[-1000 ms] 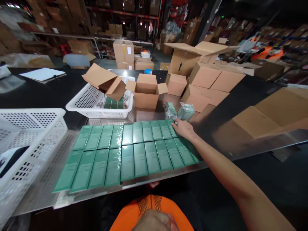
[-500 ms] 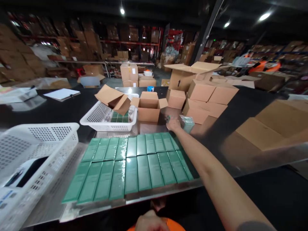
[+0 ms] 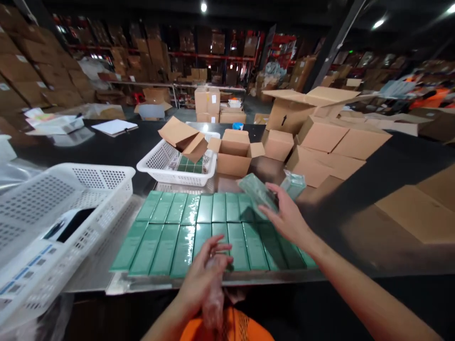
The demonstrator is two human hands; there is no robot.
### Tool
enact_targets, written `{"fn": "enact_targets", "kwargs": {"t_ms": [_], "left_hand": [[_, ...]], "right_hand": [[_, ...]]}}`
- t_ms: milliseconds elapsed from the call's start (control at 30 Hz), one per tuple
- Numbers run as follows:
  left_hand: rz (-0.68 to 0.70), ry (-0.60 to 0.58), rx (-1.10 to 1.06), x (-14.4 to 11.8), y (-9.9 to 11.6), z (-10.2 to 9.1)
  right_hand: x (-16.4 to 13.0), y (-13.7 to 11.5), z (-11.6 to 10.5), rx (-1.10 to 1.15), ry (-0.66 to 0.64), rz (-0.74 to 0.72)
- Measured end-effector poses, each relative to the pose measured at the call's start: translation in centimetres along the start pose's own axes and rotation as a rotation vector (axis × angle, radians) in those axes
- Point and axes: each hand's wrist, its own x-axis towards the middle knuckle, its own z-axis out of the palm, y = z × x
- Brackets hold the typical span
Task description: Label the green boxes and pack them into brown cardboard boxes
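Right hand [image 3: 289,219] has its grip closed on one green box [image 3: 256,191], lifted and tilted just above the far right corner of the green rows [image 3: 213,227]. Left hand [image 3: 206,272], nearer the body at the front edge of those rows, pinches what looks like a scrap of clear film [image 3: 213,303]; what it is exactly I cannot tell.

Judging from the layout, much of the laying-out is done: two rows of green boxes lie flat and side by side on the metal surface [image 3: 88,284], edges touching. Left to handle are the box in hand and a second wrapped pack [image 3: 294,182] just beyond the rows' far right corner, plus more green boxes in the small basket [image 3: 159,166] behind the rows.

The held box is long, slim and green, with a glossy wrap that catches the light; motion blur hides any print.

Left of the rows sits a large white basket [image 3: 81,199]. Behind them, beside the small basket, stands an open carton [image 3: 236,154], with closed cartons [image 3: 330,147] stacked to its right.
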Motion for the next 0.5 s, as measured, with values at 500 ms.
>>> {"fn": "enact_targets", "kwargs": {"t_ms": [500], "left_hand": [[0.036,0.413,-0.172,1.2,0.3,2.2]], "right_hand": [[-12.4,-2.8,3.9,0.696,0.501,0.321]]}}
